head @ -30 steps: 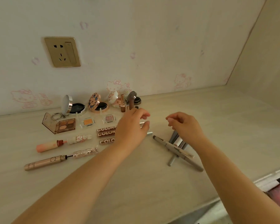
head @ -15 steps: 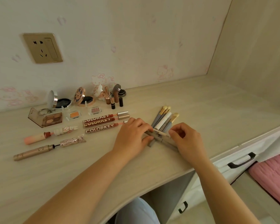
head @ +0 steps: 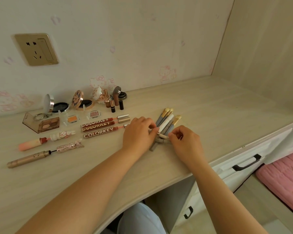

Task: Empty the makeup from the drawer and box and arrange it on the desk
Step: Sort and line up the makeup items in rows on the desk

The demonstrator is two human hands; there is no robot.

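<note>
Pale wood-grain desk [head: 201,105], same as half a second back, with the view barely shifted. Left hand [head: 139,132] and right hand [head: 184,142] drawn slightly closer together over the fanned bundle of grey and white makeup brushes [head: 166,122] than before. Fingertips of both pinched on opposite ends of a slim white pen-like stick [head: 162,136] lying crosswise on the brush handles; fingers curled in, nearly closed around it.

Unmoved to the left: three brown "COLORKEY" lip gloss tubes [head: 100,128] in a row, just beside the left hand; a pink lip tube [head: 30,144] and gold mascara tube [head: 25,158] nearer the front edge; a clear eyeshadow palette [head: 44,125] and open round compacts [head: 61,106] back by the wall.

Plenty of bare surface right of the brushes up to the side panel and back wall, and along the curved front edge. White drawer with black handle [head: 246,162] shut below the right edge.
</note>
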